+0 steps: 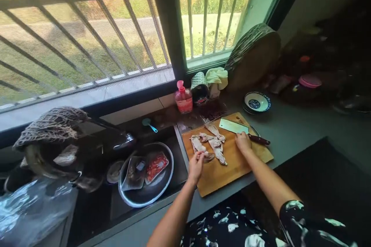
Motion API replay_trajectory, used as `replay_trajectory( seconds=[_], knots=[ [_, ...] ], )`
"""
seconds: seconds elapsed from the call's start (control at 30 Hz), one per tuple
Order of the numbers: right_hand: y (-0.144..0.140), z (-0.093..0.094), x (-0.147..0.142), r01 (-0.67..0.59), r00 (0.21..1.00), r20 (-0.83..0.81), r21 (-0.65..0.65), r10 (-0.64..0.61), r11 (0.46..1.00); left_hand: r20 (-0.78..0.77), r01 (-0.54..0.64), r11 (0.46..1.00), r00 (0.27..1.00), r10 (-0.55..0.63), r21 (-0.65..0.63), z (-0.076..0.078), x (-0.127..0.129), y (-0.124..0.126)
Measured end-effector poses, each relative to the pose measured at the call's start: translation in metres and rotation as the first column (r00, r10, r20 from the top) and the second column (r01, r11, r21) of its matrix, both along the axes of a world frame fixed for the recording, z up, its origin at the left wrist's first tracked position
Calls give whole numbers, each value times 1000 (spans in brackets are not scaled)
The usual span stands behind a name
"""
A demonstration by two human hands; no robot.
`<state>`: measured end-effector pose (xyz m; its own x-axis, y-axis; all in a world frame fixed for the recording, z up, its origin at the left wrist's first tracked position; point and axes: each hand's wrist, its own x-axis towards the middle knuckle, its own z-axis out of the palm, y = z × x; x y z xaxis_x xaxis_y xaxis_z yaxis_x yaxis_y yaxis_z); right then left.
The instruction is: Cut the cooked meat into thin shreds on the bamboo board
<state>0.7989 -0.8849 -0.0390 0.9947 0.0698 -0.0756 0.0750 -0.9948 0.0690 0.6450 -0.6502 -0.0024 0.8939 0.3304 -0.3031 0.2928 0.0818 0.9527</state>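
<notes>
A wooden cutting board [232, 170] lies on the counter with pale, limp strips of raw meat or skin [216, 144] on its left half. My left hand [196, 166] is closed in a pinch on the near end of one strip, over the board's left side. My right hand [243, 142] has its fingers curled against the cleaver [233, 126] where blade meets handle; the fingertips are partly hidden. The cleaver lies along the board's far right edge, its wide blade to the left and dark handle pointing right.
Left of the board, a metal basin [171, 162] in the sink holds two packed trays. A faucet [129, 137] reaches over from behind. A pink soap bottle [184, 102] and cloths [217, 77] stand below the window. Patterned bowls [262, 102] sit behind the board.
</notes>
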Motion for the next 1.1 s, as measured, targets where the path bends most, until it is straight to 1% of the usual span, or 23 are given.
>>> replay_trajectory(
  seconds=[0.1, 0.17, 0.2, 0.23, 0.27, 0.3, 0.33, 0.37, 0.4, 0.43, 0.47, 0.5, 0.53, 0.57, 0.63, 0.67, 0.73, 0.8, 0.87, 0.93, 1.0, 1.03, 1.1],
  knots=[
    [-5, 0, 12, -35, 998, -51, -1, 35, 999, 9, 20, 970, 1000, -23, 244, -11, 1, -24],
    [-7, 7, 15, -40, 995, -88, 24, 42, 999, 22, 1, 961, 1000, -8, 277, -12, -5, -29],
    [-6, 13, 13, -32, 994, -101, 58, 38, 998, -8, 3, 974, 1000, -1, 226, -11, -7, -29],
    [-1, 20, 8, -25, 993, -109, 112, 38, 993, -64, 5, 992, 998, 3, 123, -10, -8, -30],
    [6, 27, -1, -31, 992, -114, 187, 53, 982, -134, -6, 1000, 991, 2, -30, -9, -8, -30],
    [17, 35, -11, -56, 989, -118, 276, 92, 959, -209, -38, 975, 978, -9, -218, -8, -6, -30],
    [31, 43, -24, -117, 978, -119, 379, 174, 918, -272, -94, 907, 962, -24, -411, -7, -4, -29],
    [48, 49, -37, -210, 945, -125, 473, 301, 855, -315, -166, 800, 949, -30, -576, -6, -1, -29],
    [67, 56, -51, -297, 889, -141, 546, 436, 783, -336, -238, 679, 942, -14, -695, -5, 0, -27],
    [85, 62, -66, -375, 809, -158, 603, 566, 704, -346, -300, 569, 938, 29, -765, -4, -1, -24],
    [101, 69, -80, -434, 727, -150, 655, 670, 619, -347, -344, 489, 934, 89, -801, -3, -4, -20],
    [114, 75, -94, -479, 652, -126, 696, 748, 535, -345, -381, 439, 924, 163, -814, -2, -10, -14],
    [124, 81, -106, -512, 590, -90, 727, 803, 457, -340, -408, 412, 912, 231, -815, -2, -18, -7],
    [132, 85, -112, -522, 569, -62, 744, 820, 418, -330, -420, 400, 902, 278, -814, -4, -27, 3],
    [151, 83, -111, -517, 539, -62, 763, 840, 388, -308, -433, 404, 889, 340, -806, -11, -45, 30],
    [167, 77, -106, -515, 509, -71, 773, 858, 369, -315, -466, 434, 871, 376, -771, -17, -54, 47],
    [207, 61, -101, -563, 455, -78, 747, 887, 354, -354, -593, 478, 790, 500, -648, -29, -75, 80],
    [247, 42, -112, -646, 411, -59, 685, 910, 336, -387, -702, 459, 696, 605, -544, -38, -100, 108],
    [277, 23, -131, -742, 370, -32, 592, 929, 316, -382, -748, 406, 634, 672, -525, -39, -125, 133],
    [298, 2, -150, -821, 305, -34, 496, 952, 281, -329, -754, 358, 590, 737, -551, -29, -153, 166],
    [310, -17, -161, -871, 255, -63, 419, 965, 257, -226, -785, 325, 498, 837, -528, -7, -186, 214],
    [312, -26, -164, -877, 243, -85, 407, 966, 256, -139, -819, 306, 418, 898, -485, 8, -203, 243],
    [311, -38, -166, -862, 229, -134, 431, 964, 265, 76, -936, 202, 188, 979, -289, 44, -238, 309]
  ],
)
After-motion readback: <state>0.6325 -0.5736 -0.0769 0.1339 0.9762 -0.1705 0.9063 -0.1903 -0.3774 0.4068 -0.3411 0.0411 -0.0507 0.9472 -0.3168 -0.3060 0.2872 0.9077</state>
